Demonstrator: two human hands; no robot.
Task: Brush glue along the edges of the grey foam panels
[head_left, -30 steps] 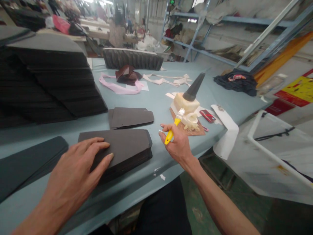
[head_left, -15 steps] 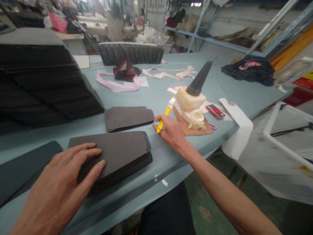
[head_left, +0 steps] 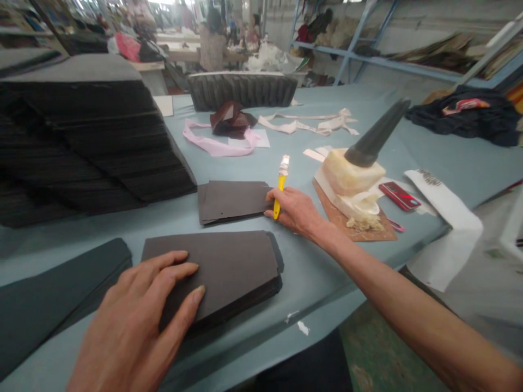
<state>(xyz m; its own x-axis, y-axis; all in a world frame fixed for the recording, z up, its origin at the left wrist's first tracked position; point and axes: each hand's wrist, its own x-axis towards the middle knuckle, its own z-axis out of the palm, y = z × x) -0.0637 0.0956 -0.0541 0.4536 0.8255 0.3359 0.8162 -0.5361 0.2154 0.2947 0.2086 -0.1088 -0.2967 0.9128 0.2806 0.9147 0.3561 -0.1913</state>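
Note:
My left hand (head_left: 141,318) rests on a thick stack of dark grey cut sheets (head_left: 229,253), fingers spread and thumb by the near edge. In my right hand (head_left: 296,209) is a paintbrush (head_left: 280,190) with a yellow handle, its whitish-coated bristles pointing up. The fingertips of that hand are at the right end of a thinner pile of dark grey sheets (head_left: 239,200); whether they pinch a sheet I cannot tell. Right of this hand, a cream-crusted block (head_left: 351,171) with a black cone (head_left: 379,133) on top stands on a brown board (head_left: 339,220).
A tall stack of dark sheets (head_left: 81,136) stands at the left, dark green pieces (head_left: 61,288) before it. Pink strip (head_left: 216,146), brown cloth (head_left: 232,120) and a ridged black row (head_left: 243,91) lie farther back. A red phone-like object (head_left: 399,196) lies at the right.
My right hand has moved left with the paintbrush, from beside the crusted block to the end of the thinner pile. The view has turned rightward-shifting everything; my left hand stays on its stack.

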